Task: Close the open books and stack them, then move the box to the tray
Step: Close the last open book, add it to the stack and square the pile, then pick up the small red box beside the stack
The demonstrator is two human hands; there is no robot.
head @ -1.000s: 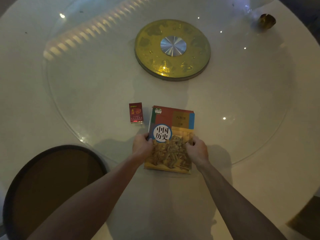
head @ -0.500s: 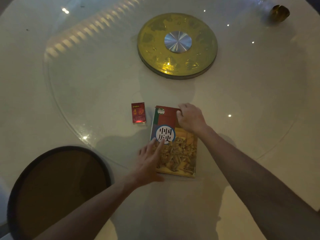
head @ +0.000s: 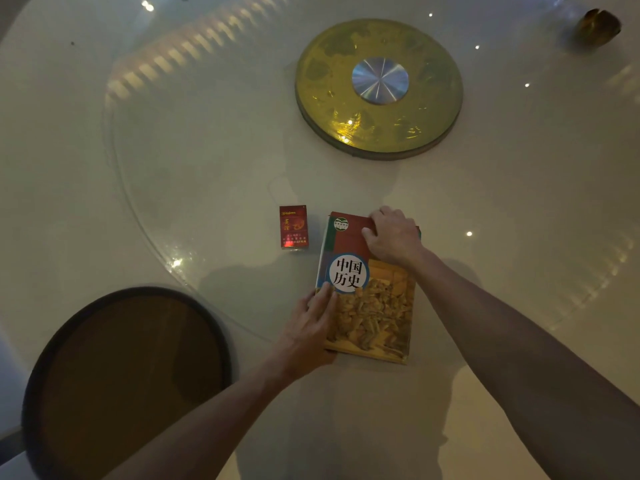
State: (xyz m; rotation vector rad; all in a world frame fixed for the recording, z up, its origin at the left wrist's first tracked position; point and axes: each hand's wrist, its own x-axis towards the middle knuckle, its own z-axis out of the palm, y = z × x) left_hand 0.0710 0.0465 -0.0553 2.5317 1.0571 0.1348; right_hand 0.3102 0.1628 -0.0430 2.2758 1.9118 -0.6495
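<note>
A closed book [head: 372, 306] with a red, blue and yellow cover and a white circle of Chinese characters lies on the white table; a second book's edge shows under it at the top right. My right hand [head: 393, 235] is curled over the stack's far right corner. My left hand [head: 308, 327] rests flat against the stack's left edge, fingers on the cover. A small red box [head: 293, 226] stands on the glass just left of the books, untouched. The round dark tray [head: 52, 348] lies at the near left with nothing in it.
A round glass turntable [head: 145, 216] covers the table's middle, with a gold disc [head: 379, 88] and silver hub at its centre. A small gold object [head: 598, 26] sits at the far right. The books straddle the turntable's near edge.
Both hands left the book's near half. The right hand moved up to the far right corner; the left hand lifted off, then settled against the left edge.
</note>
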